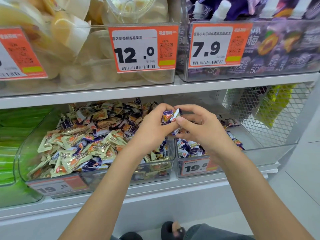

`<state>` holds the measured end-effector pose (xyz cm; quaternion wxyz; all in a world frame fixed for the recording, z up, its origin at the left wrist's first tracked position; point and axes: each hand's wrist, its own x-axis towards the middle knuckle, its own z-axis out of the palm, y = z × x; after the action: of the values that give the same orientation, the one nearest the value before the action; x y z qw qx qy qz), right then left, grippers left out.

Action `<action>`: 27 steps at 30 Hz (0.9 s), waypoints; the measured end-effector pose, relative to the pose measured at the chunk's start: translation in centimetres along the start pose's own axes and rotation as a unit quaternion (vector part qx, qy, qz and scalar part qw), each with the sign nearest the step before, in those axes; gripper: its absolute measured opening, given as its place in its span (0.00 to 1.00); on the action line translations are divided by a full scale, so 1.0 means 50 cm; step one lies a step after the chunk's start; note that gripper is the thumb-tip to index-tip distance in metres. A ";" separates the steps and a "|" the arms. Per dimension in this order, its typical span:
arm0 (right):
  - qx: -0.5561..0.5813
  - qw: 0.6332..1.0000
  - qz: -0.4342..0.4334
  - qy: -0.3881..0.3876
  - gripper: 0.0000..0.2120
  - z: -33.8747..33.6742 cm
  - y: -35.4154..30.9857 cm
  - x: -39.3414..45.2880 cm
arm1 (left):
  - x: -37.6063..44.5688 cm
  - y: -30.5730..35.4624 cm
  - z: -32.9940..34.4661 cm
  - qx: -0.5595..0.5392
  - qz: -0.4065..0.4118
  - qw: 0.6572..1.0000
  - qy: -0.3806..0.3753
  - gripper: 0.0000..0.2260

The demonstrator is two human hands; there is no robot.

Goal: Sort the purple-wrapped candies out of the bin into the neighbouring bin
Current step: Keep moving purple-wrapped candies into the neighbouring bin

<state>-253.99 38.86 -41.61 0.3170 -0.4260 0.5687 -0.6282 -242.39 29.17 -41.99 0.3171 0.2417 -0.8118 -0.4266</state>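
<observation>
A clear bin on the lower shelf holds a heap of cream-and-gold candies mixed with purple-wrapped ones. The neighbouring clear bin to its right holds a small pile of purple-wrapped candies. Above the gap between the two bins, my left hand grips a bunch of purple-wrapped candies. My right hand meets it and pinches one of those candies between thumb and fingers. How many candies my left hand holds is hidden.
Orange price tags sit on both bin fronts. The upper shelf overhangs the bins with clear bins of pale jelly cups and purple pouches. Green packs lie left; a wire mesh panel stands right.
</observation>
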 end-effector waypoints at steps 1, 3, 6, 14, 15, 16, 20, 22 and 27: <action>0.007 1.000 -0.003 0.012 0.11 -0.007 0.003 -0.002 | 0.001 0.003 0.009 0.008 0.003 1.000 -0.007 0.07; 0.003 0.999 -0.010 0.037 0.10 -0.021 0.008 -0.005 | 0.004 0.009 0.029 0.044 0.002 0.999 -0.020 0.09; -0.050 0.996 -0.019 0.078 0.10 -0.045 0.018 -0.004 | 0.016 0.019 0.057 0.073 -0.013 0.996 -0.057 0.13; -0.250 0.964 0.009 0.088 0.20 -0.082 0.051 0.005 | 0.009 0.036 0.058 0.067 -0.026 0.981 -0.180 0.33; -0.253 0.964 0.011 0.082 0.21 -0.082 0.052 0.005 | 0.001 0.034 0.044 0.063 -0.011 0.983 -0.171 0.30; -0.251 0.965 0.010 0.080 0.20 -0.080 0.052 0.005 | -0.006 0.028 0.028 0.059 0.003 0.986 -0.153 0.26; -0.267 0.962 0.001 0.054 0.13 -0.066 0.048 0.003 | -0.022 -0.005 -0.050 0.036 -0.030 0.996 -0.070 0.10; -0.293 0.956 -0.001 0.036 0.14 -0.060 0.049 0.006 | -0.021 -0.037 -0.071 0.083 -0.057 0.994 -0.050 0.10; -0.322 0.946 -0.006 0.036 0.19 -0.031 0.045 0.011 | 0.004 -0.115 -0.052 0.215 -0.082 0.965 -0.129 0.25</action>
<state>-255.83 38.73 -43.69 0.1383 -0.4856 0.7495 -0.4281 -239.94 24.66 -45.65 0.1141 0.3125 -0.8958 -0.2946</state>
